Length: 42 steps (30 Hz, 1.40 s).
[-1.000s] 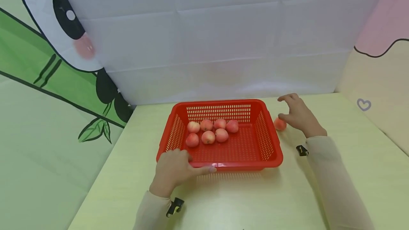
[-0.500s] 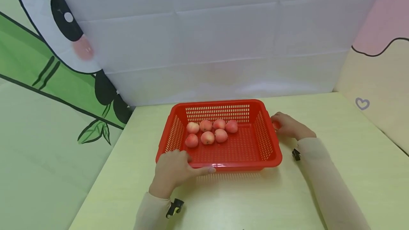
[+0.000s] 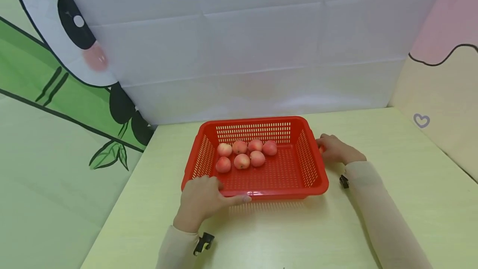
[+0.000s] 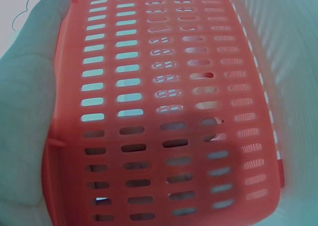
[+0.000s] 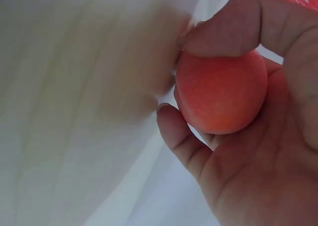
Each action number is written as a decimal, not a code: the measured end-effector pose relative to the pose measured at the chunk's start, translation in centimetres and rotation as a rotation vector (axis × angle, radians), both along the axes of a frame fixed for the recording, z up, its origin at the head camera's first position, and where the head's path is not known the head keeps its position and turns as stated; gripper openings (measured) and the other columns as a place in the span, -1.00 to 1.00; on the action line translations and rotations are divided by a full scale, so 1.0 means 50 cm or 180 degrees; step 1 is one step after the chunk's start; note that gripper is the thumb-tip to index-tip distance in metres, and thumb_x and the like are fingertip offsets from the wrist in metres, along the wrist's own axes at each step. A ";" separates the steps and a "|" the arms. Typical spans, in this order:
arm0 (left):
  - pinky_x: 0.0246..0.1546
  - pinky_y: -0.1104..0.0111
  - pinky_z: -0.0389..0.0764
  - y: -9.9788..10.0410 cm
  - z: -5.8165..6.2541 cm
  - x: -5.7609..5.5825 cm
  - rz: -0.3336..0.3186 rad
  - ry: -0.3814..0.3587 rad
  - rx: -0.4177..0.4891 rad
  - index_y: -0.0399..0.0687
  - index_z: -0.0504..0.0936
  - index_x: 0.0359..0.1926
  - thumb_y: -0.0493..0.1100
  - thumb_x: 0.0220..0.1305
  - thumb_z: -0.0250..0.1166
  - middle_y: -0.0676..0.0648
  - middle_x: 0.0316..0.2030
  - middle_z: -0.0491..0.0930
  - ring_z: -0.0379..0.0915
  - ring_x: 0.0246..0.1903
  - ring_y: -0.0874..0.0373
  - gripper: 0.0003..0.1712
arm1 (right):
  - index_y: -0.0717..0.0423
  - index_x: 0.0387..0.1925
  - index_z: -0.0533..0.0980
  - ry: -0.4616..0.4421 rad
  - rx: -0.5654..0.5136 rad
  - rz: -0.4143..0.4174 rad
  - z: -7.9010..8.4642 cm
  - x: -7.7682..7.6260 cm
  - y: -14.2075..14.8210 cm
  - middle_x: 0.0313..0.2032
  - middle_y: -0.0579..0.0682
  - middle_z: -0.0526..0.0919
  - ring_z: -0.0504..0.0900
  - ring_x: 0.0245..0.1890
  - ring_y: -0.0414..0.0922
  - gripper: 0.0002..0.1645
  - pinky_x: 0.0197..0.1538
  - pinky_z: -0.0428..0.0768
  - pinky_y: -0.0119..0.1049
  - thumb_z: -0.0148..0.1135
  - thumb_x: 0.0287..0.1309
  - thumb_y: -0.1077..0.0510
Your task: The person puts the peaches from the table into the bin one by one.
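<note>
A red plastic basket (image 3: 259, 194) with slotted walls sits on the table, and several small red and yellow apples (image 3: 257, 159) lie grouped toward its back left. My left hand (image 3: 201, 198) grips the basket's front left corner, thumb stretched along the front rim. In the left wrist view, that hand (image 4: 25, 102) borders the slotted basket wall (image 4: 109, 121). Just outside the basket's right wall, my right hand (image 3: 339, 149) holds a single apple (image 5: 223, 92). The right wrist view shows thumb and fingers curled round it, low beside the table surface.
The pale yellow-green table (image 3: 269, 235) extends around the basket. Behind it hangs a white cloth backdrop (image 3: 257, 53), with printed panels at left and right. A small black clip-like piece (image 3: 203, 244) is at the left cuff, another (image 3: 344, 182) at the right.
My right hand has come down from above the loose apple and closed its fingers round it beside the basket. The left hand and the basket stay in place.
</note>
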<state>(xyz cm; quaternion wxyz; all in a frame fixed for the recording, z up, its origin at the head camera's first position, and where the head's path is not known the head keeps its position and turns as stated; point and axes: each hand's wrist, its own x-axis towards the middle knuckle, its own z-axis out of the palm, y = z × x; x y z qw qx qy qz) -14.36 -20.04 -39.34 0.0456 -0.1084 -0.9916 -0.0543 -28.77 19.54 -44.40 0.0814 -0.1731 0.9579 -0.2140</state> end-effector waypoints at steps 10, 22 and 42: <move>-0.72 0.36 0.13 0.001 0.001 0.004 0.0020 -0.0026 0.0037 0.11 0.30 -0.84 0.88 -0.40 -0.23 0.10 -0.90 0.18 0.17 -0.78 0.21 -0.05 | -0.02 -0.24 0.60 -0.0183 0.0027 -0.0030 0.004 0.009 -0.002 -0.30 0.01 0.42 0.37 -0.27 0.00 -0.87 -0.26 0.38 -0.13 0.17 0.17 0.17; -0.72 0.37 0.13 0.000 -0.004 0.004 0.0011 -0.0013 0.0036 0.10 0.30 -0.85 0.88 -0.38 -0.23 0.11 -0.91 0.19 0.16 -0.79 0.22 -0.05 | 0.10 -0.35 0.57 -0.0132 -0.0112 0.0072 0.013 0.012 0.005 -0.44 0.02 0.44 0.39 -0.40 -0.04 -0.76 -0.33 0.36 -0.19 0.00 0.07 0.36; -0.74 0.36 0.08 -0.001 -0.001 0.002 -0.0024 0.0023 0.0024 0.11 0.27 -0.86 0.88 -0.38 -0.22 0.12 -0.92 0.11 0.10 -0.80 0.23 -0.06 | 0.09 -0.36 0.50 0.1423 -0.0786 -0.0277 0.191 0.095 0.000 -0.33 -0.03 0.47 0.41 -0.34 -0.05 -0.76 -0.28 0.38 -0.09 0.12 -0.14 0.40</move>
